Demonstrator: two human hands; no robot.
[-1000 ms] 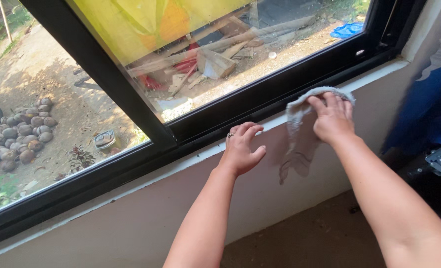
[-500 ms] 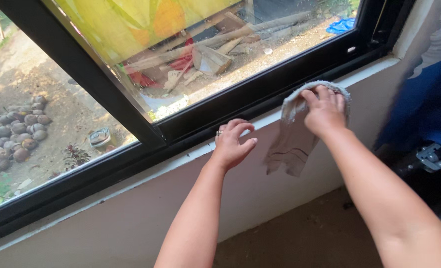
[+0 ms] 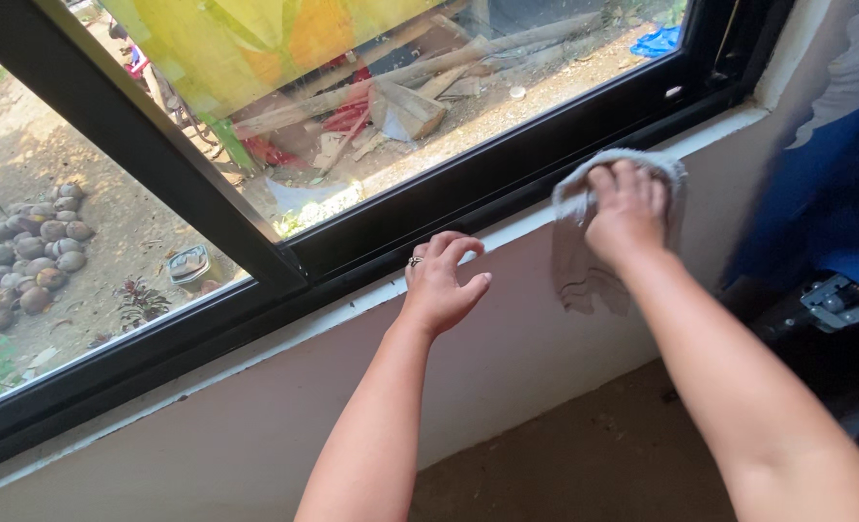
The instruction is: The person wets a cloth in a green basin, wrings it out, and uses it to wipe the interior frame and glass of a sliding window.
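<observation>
My right hand presses a grey cloth against the white window sill, just below the black window frame. The cloth's free end hangs down over the pale wall under the sill. My left hand, with a ring on one finger, rests on the sill edge to the left of the cloth, fingers curled and holding nothing. Both forearms reach up from the bottom of the view.
A black upright bar divides the glass panes. Outside lie wooden planks and a heap of round husks. A blue curtain hangs at the right, over a dark object with a metal bracket. Brown floor lies below the wall.
My right hand has kept the cloth on the right part of the sill with small shifts, and the hanging end has swung and bunched up shorter. My left hand has stayed on the sill.
</observation>
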